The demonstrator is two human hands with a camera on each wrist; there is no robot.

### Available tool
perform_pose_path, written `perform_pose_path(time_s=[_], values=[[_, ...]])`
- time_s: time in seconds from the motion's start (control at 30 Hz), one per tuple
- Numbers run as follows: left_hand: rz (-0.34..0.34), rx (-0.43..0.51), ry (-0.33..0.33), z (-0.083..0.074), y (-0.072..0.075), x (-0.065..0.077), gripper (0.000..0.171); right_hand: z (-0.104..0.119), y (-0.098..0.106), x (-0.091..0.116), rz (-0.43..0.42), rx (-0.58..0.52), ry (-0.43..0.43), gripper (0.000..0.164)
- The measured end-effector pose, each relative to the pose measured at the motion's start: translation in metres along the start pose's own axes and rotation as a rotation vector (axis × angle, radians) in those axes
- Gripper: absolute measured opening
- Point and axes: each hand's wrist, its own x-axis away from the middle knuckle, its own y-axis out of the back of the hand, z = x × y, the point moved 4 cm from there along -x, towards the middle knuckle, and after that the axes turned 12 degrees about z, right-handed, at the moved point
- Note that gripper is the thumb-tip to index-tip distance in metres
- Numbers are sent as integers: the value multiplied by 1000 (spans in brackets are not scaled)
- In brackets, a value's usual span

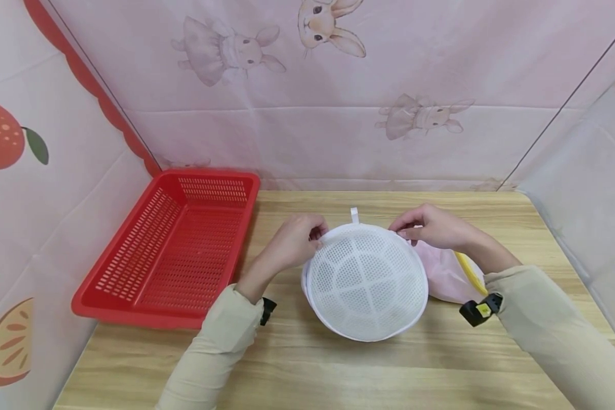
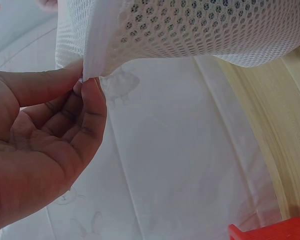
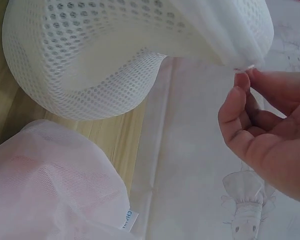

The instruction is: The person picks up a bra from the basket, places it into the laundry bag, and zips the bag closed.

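Note:
A round white mesh laundry bag is held up over the table, its circular face toward the head camera and a small white loop standing at its top. My left hand pinches its edge at the upper left; the left wrist view shows thumb and fingertips on the white binding. At the upper right, my right hand pinches the rim between thumb and index finger, also seen in the right wrist view. Beside it on the table lies a pink mesh bag with a yellow edge, partly behind the right wrist.
A red perforated plastic basket stands at the left of the wooden table. A pink rabbit-print curtain closes off the back, and pale printed sheets line the sides.

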Motion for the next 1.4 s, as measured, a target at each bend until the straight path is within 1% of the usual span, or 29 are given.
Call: perform_pose_path(time_s=[0.07,0.2,0.33,0.43,0.73,0.87,1.07,1.2,1.4], values=[[1,-2,1,0,0,0,17,0,1,1,3,-6,-3,16],[9,3,5,-1,1,1,17,-4,1,1,21,-57,-15,12],[8,8,-1,-1,1,2,17,-6,0,-1,53,-109,-4,12],[6,8,-5,-1,1,2,18,-5,0,-1,65,-122,5,14],[5,3,0,1,0,2,16,-5,-1,0,79,-107,-21,18],[6,1,3,2,0,3,16,-7,-2,-1,83,-125,-35,16],[1,-1,0,3,-2,3,15,-9,-5,-1,90,-159,-29,15],[1,-2,0,4,-4,3,15,-10,-6,-2,78,-154,-24,15],[-8,-10,-10,5,-7,5,14,-10,-8,-2,37,-120,-49,16]])
